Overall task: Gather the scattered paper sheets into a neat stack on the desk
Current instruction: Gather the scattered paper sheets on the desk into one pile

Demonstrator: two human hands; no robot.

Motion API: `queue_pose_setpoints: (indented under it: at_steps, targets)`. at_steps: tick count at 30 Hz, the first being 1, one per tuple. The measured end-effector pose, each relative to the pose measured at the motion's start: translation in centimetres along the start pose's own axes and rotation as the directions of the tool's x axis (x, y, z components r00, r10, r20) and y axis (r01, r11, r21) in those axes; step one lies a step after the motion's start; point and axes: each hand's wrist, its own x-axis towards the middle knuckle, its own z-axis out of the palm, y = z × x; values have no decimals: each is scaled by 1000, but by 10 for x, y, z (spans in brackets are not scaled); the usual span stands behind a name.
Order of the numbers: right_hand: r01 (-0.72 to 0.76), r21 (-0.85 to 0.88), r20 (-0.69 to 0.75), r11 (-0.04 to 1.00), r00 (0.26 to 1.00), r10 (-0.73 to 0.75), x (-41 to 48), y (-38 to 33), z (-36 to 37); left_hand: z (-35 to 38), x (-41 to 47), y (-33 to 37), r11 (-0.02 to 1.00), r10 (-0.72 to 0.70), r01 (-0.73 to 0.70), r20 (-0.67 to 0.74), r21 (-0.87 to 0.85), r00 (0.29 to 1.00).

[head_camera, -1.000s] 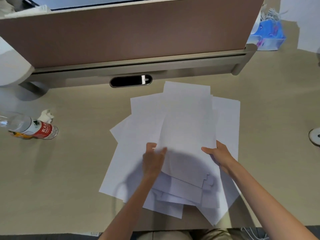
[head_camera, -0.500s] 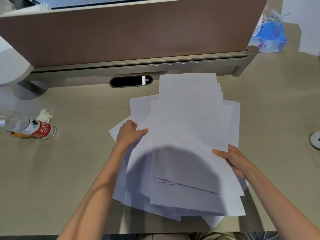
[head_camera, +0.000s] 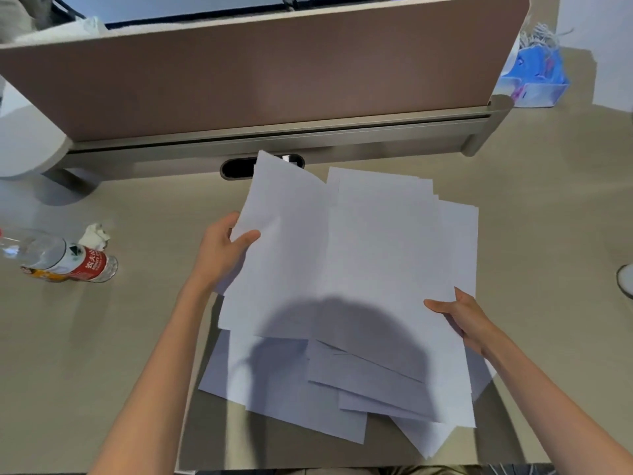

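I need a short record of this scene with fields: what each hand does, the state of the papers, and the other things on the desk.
left hand: grips the left edge of the paper sheets, thumb on top
right hand: holds their right edge, thumb on top
paper sheets: white, overlapping, edges not aligned; the lowest lie on the desk
bottle: on its side at the far left, red label
crumpled tissue: beside the bottle, on its far side
partition: upright behind the sheets
stack: not yet neat

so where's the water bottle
Head view: the water bottle lies on its side, far left on the desk, beside a crumpled tissue, left of the paper sheets.
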Motion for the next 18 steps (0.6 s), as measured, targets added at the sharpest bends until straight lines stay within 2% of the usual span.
queue_pose_setpoints:
  at_steps: [2,7,9,11,13,16,18]
  targets:
    - [13,5,-12,1000,1000,-13,8,7,2,-6,-6,35,997,72,-72,-14,-10,997]
    - [26,43,-59,999,998,-23,12,5,16,2,-26,107,934,163,-148,22,-325,986]
    - [26,51,-70,998,997,-23,9,2,19,16,-27,111,905,139,-115,29,-409,990]
    - [4,83,-89,997,996,3,8,-2,19,35,-25,95,881,44,-24,31,-472,999]
    - [-38,134,-40,990,998,44,7,-4,18,59,-23,66,896,-39,60,56,-441,998]
    - [-132,256,15,958,991,132,9,-2,9,98,-27,18,961,-114,129,77,-246,991]
    - [-136,300,58,944,990,125,10,1,6,119,-30,-10,977,-170,180,88,-113,981]
